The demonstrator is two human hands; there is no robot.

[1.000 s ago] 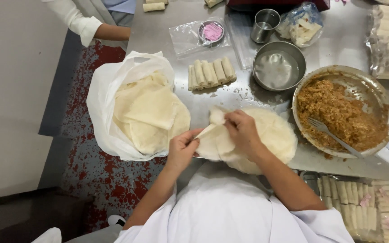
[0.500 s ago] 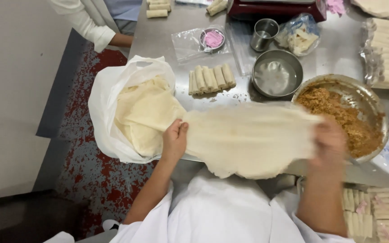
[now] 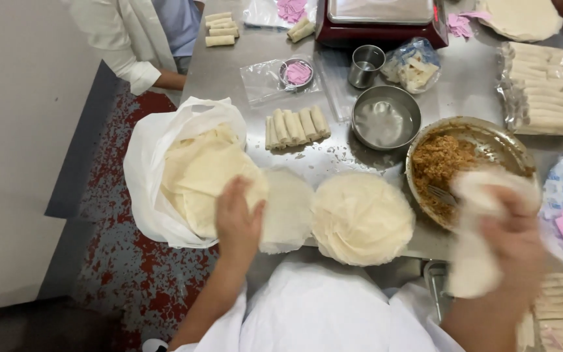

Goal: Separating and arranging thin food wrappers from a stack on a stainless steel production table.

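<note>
The left hand (image 3: 239, 218) lay flat, its fingers (image 3: 232, 195) spread open and pressing down on a thin round wrapper (image 3: 288, 208) that rested on the steel surface (image 3: 229, 72). The wrapper spread out to the right of those fingers and hung a little over the near edge. Just left of the fingers sat a white plastic bag (image 3: 144, 169) holding a heap of folded wrappers (image 3: 197, 169), which the fingertips touched or nearly touched.

The right hand (image 3: 516, 244) was blurred; its fingers (image 3: 500, 225) were closed around a crumpled wrapper sheet (image 3: 480, 254), which draped above and below them, off the surface's near edge. Directly beyond those fingers stood a metal bowl of brown filling (image 3: 444, 160) with a fork (image 3: 441, 194) in it. Between the two hands lay a stack of round wrappers (image 3: 363, 218), apart from both. Farther from the fingers lay a row of finished rolls (image 3: 296, 126) and a smaller empty metal bowl (image 3: 386, 120).
</note>
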